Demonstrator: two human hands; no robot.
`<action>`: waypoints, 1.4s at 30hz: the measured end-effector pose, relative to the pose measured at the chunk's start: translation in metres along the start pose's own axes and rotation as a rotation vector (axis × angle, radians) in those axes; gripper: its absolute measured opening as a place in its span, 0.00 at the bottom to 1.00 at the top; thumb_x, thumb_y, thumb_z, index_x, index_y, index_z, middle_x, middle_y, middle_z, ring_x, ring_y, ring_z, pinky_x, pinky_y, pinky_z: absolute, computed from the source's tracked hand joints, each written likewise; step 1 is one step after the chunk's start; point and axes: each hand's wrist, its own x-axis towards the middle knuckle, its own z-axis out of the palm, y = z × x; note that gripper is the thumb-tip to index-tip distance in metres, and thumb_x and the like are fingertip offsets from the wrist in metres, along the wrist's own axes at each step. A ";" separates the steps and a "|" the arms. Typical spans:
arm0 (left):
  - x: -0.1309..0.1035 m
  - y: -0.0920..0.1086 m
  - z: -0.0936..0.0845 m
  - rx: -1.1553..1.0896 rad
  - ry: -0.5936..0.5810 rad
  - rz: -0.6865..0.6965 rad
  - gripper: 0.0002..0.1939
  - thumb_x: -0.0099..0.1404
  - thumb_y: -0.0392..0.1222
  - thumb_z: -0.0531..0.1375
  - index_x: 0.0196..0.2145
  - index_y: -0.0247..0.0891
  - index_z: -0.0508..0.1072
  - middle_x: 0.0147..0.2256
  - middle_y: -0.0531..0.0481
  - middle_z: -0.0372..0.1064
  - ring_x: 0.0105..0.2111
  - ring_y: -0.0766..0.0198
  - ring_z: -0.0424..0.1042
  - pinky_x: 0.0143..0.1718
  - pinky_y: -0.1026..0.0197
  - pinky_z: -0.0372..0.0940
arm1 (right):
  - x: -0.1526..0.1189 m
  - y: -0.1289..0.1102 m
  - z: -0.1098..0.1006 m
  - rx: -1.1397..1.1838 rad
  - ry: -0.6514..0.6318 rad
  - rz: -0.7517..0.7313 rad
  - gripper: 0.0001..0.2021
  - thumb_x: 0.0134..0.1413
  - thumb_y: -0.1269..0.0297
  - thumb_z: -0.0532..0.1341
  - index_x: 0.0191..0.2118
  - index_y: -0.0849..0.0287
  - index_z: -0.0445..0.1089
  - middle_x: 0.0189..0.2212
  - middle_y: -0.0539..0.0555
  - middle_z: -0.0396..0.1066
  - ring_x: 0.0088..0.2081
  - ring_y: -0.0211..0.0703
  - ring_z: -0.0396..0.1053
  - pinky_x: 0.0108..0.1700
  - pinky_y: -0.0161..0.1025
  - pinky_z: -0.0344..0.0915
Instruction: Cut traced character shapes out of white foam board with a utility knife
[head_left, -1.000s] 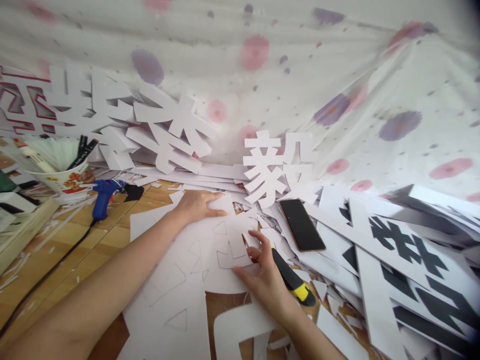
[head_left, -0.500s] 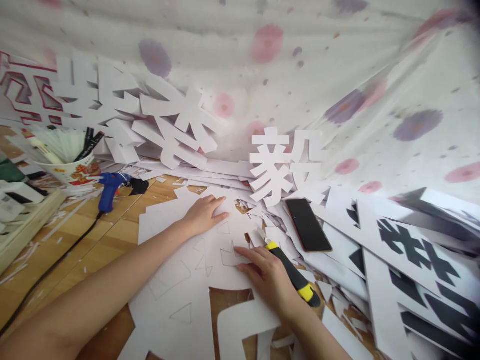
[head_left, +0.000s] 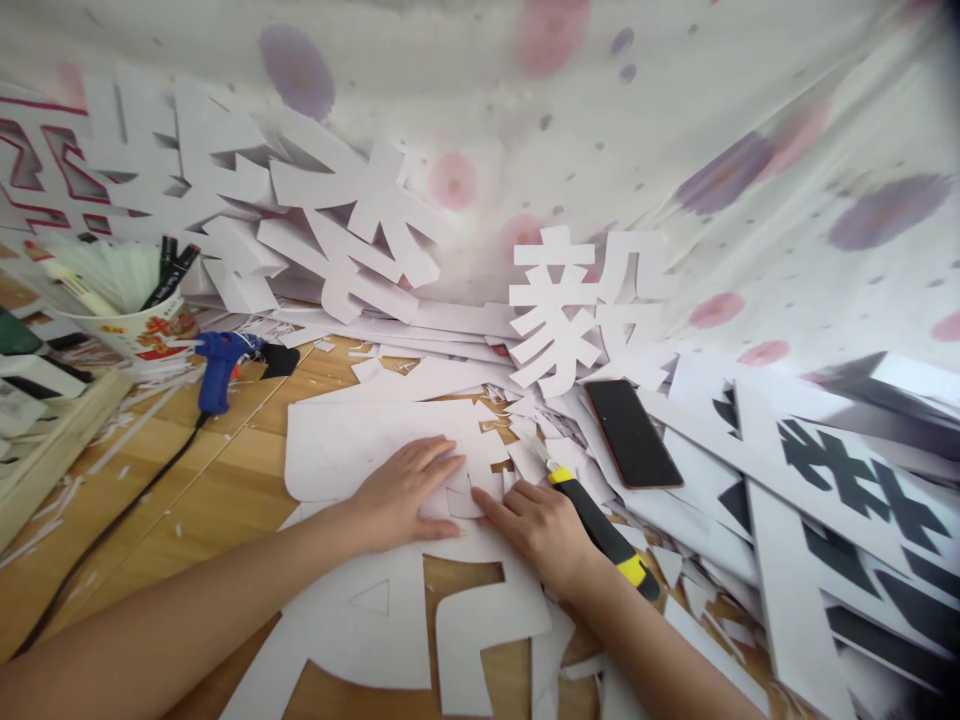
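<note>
My left hand (head_left: 411, 490) lies flat on a white sheet (head_left: 322, 445) with a rounded corner, fingers spread. Close by on the right, my right hand (head_left: 544, 525) rests on the white material with its index finger stretched out. Between the two hands shows a small pencil-drawn outline (head_left: 460, 500); its lower side is partly covered by fingers. Nearer to me is a cut white piece (head_left: 382, 640) marked with a drawn triangle. A black and yellow utility knife (head_left: 604, 530) lies just beside my right hand, not gripped.
A phone (head_left: 634, 433) lies on white offcuts at right, near boards with black character shapes (head_left: 832, 470). Cut-out white characters (head_left: 555, 310) stand along the flowered curtain (head_left: 465, 90). At left are a blue glue gun (head_left: 219, 370) with its cord and a paper tub (head_left: 154, 330) of pens.
My left hand has come back toward me, closer to my right hand. The sheet with the rounded corner now shows under it, where several pencil shapes were visible. The view has shifted slightly.
</note>
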 end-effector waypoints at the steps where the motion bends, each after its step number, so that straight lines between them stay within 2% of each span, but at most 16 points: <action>1: 0.001 -0.001 0.000 0.004 -0.008 0.004 0.40 0.55 0.66 0.50 0.57 0.36 0.56 0.59 0.41 0.47 0.59 0.53 0.45 0.58 0.52 0.46 | 0.000 0.000 0.000 -0.014 -0.012 -0.012 0.14 0.59 0.66 0.51 0.48 0.64 0.66 0.23 0.53 0.67 0.26 0.42 0.62 0.25 0.38 0.56; 5: 0.002 -0.004 0.000 0.002 -0.021 0.009 0.40 0.55 0.67 0.49 0.58 0.39 0.53 0.60 0.42 0.46 0.60 0.53 0.43 0.58 0.52 0.45 | -0.002 0.002 0.003 -0.041 -0.011 -0.028 0.15 0.59 0.66 0.51 0.49 0.61 0.65 0.24 0.55 0.67 0.34 0.46 0.64 0.34 0.40 0.62; 9: 0.002 -0.005 0.000 -0.009 -0.052 -0.006 0.39 0.55 0.67 0.49 0.58 0.43 0.52 0.61 0.44 0.44 0.60 0.53 0.42 0.58 0.51 0.43 | 0.001 0.004 0.006 -0.059 0.099 -0.011 0.13 0.58 0.66 0.52 0.47 0.59 0.67 0.27 0.55 0.69 0.42 0.47 0.63 0.40 0.42 0.63; 12: 0.003 -0.005 0.001 -0.008 -0.068 -0.015 0.39 0.55 0.67 0.50 0.58 0.42 0.53 0.61 0.43 0.45 0.60 0.53 0.42 0.59 0.51 0.42 | 0.006 0.006 0.006 -0.068 0.175 -0.108 0.10 0.58 0.69 0.52 0.42 0.61 0.68 0.34 0.56 0.70 0.46 0.48 0.62 0.43 0.44 0.63; 15: 0.003 -0.006 0.001 -0.007 -0.055 -0.007 0.40 0.55 0.67 0.50 0.58 0.41 0.54 0.61 0.43 0.45 0.60 0.53 0.42 0.59 0.51 0.42 | 0.010 0.008 0.004 -0.014 0.100 -0.224 0.11 0.58 0.73 0.50 0.40 0.63 0.68 0.35 0.56 0.70 0.42 0.45 0.63 0.42 0.42 0.64; 17: 0.003 -0.005 0.000 -0.005 -0.052 -0.006 0.39 0.55 0.67 0.50 0.58 0.41 0.54 0.60 0.43 0.46 0.60 0.53 0.43 0.58 0.52 0.43 | 0.011 0.009 0.004 0.008 0.055 -0.233 0.11 0.58 0.74 0.49 0.39 0.64 0.69 0.33 0.56 0.69 0.38 0.43 0.64 0.40 0.42 0.65; 23: 0.004 -0.004 -0.001 0.010 -0.072 -0.021 0.39 0.54 0.67 0.50 0.57 0.40 0.55 0.60 0.42 0.47 0.60 0.54 0.44 0.58 0.52 0.43 | 0.011 0.005 0.007 -0.012 0.097 -0.264 0.09 0.55 0.76 0.51 0.33 0.66 0.69 0.30 0.57 0.69 0.34 0.42 0.63 0.36 0.40 0.64; 26: 0.005 -0.004 0.000 -0.005 -0.051 -0.020 0.39 0.54 0.67 0.51 0.57 0.42 0.55 0.60 0.43 0.48 0.60 0.54 0.44 0.59 0.51 0.42 | 0.012 0.005 0.006 -0.042 0.077 -0.257 0.10 0.56 0.75 0.50 0.34 0.64 0.68 0.30 0.56 0.68 0.33 0.42 0.63 0.37 0.40 0.62; 30: 0.005 -0.006 0.002 -0.029 -0.034 -0.035 0.39 0.53 0.66 0.52 0.57 0.42 0.55 0.59 0.44 0.48 0.60 0.55 0.45 0.59 0.52 0.42 | 0.012 0.006 0.005 -0.077 0.013 -0.078 0.09 0.58 0.68 0.51 0.33 0.61 0.67 0.29 0.54 0.68 0.32 0.42 0.63 0.33 0.39 0.61; 34: 0.004 -0.007 -0.002 -0.083 -0.023 -0.035 0.40 0.52 0.64 0.55 0.58 0.44 0.53 0.60 0.45 0.48 0.59 0.54 0.45 0.59 0.52 0.43 | 0.008 0.008 0.001 -0.006 0.022 0.269 0.12 0.55 0.55 0.54 0.30 0.58 0.65 0.29 0.55 0.68 0.33 0.45 0.63 0.29 0.38 0.59; 37: 0.006 -0.006 -0.009 -0.111 -0.029 -0.055 0.40 0.52 0.64 0.56 0.58 0.43 0.53 0.60 0.44 0.47 0.59 0.52 0.45 0.57 0.51 0.46 | 0.007 0.005 -0.004 0.094 0.003 0.474 0.10 0.53 0.56 0.56 0.29 0.57 0.64 0.27 0.54 0.67 0.33 0.45 0.63 0.32 0.39 0.60; 42: 0.018 -0.014 -0.021 -0.029 0.035 -0.168 0.37 0.56 0.62 0.53 0.57 0.37 0.55 0.60 0.38 0.44 0.60 0.50 0.41 0.58 0.51 0.44 | 0.014 -0.008 -0.004 0.201 -0.112 0.575 0.08 0.47 0.61 0.61 0.29 0.58 0.63 0.29 0.54 0.67 0.33 0.46 0.64 0.35 0.42 0.61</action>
